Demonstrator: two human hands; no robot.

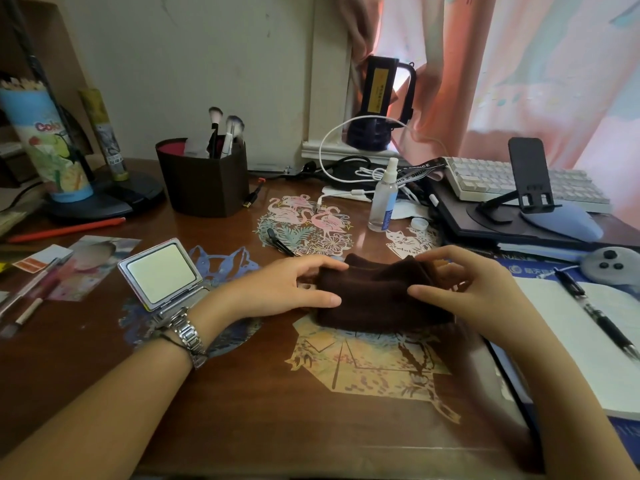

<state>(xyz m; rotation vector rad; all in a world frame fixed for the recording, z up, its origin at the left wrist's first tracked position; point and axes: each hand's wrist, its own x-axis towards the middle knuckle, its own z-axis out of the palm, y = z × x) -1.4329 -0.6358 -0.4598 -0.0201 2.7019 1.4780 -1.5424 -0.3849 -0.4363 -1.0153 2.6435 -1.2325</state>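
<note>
Holding a folded dark brown cloth down on the surface, between the two hands. Gripping one end with the left hand, thumb in front and fingers curled over the top; pinching the other end with the right hand likewise (fingertips partly hidden behind the fabric). Probably smoothing a fold: keep both grips level, draw gently apart to flatten the layers, then press flat. Steer clear of the compact mirror just outside the left wrist
</note>
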